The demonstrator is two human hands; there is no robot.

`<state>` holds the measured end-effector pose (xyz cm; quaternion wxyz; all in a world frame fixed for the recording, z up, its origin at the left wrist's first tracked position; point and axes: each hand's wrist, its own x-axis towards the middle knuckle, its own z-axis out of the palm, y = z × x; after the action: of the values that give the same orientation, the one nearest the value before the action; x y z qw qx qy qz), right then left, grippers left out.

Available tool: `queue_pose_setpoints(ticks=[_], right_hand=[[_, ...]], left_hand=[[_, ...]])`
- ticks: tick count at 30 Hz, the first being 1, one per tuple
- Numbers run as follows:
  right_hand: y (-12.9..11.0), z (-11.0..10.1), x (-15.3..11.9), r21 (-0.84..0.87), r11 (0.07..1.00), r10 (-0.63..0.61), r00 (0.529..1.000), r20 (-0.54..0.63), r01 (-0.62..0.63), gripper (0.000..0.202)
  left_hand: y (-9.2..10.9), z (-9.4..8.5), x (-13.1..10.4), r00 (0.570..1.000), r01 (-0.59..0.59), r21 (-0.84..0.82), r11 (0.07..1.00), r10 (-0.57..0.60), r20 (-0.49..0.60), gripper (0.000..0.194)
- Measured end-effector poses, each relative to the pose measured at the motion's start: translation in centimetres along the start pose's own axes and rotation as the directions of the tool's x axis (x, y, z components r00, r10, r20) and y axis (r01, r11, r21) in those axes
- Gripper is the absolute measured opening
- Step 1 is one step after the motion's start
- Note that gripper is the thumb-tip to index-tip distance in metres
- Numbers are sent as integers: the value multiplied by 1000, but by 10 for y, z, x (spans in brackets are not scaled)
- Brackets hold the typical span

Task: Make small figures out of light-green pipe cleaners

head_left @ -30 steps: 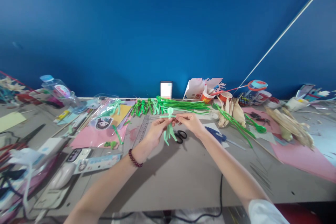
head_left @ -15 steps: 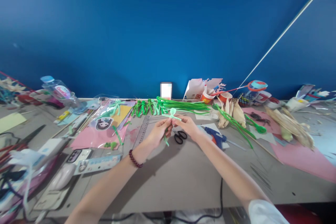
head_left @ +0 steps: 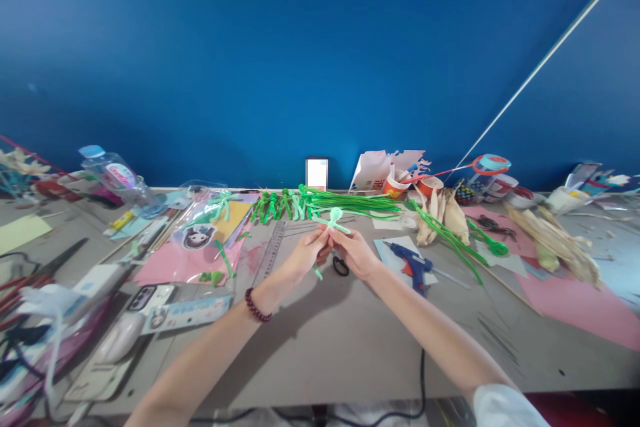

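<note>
A pale green pipe-cleaner figure (head_left: 336, 215), with a round coiled top and two side arms, is pinched between my two hands above the table. My left hand (head_left: 311, 250), closed at the fingertips, grips its lower part, and a green end sticks out below. From the other side my right hand (head_left: 354, 251) pinches it near the middle, thumb and fingers together. Scissors with black handles (head_left: 341, 267) lie just under the hands, partly covered. Behind them several finished-looking green pipe-cleaner figures (head_left: 273, 205) sit beside a bundle of green pipe cleaners (head_left: 355, 201).
To the right lie a blue glue gun (head_left: 413, 261), dried corn husks (head_left: 440, 217) and pink paper (head_left: 575, 303). A ruler (head_left: 270, 250), a plastic bag over pink paper (head_left: 175, 260) and a computer mouse (head_left: 120, 339) are on the left. A water bottle (head_left: 113, 170) leans near the blue wall.
Both hands and the pale green figure have shifted slightly to the right. My right hand has turned and closed in toward the left, now covering more of the scissors.
</note>
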<state>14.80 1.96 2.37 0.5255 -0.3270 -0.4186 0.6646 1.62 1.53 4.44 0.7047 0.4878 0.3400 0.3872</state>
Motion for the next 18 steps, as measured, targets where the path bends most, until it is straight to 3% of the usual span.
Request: queue_pose_setpoints(ticks=[7,15,18], right_hand=[[-3,3,-1,117,991,81,993,-89,-70,27],[-32,-1,-3,183,980,-47,988,-148,74,21],[-36,1,-5,251,966,-30,989,-144,66,21]], left_hand=[[-5,5,-2,999,14,-27,1000,-13,32,45],[-8,14,-8,999,-35,42,999,33,32,49],[-14,17,-7,998,-39,78,996,35,53,52]])
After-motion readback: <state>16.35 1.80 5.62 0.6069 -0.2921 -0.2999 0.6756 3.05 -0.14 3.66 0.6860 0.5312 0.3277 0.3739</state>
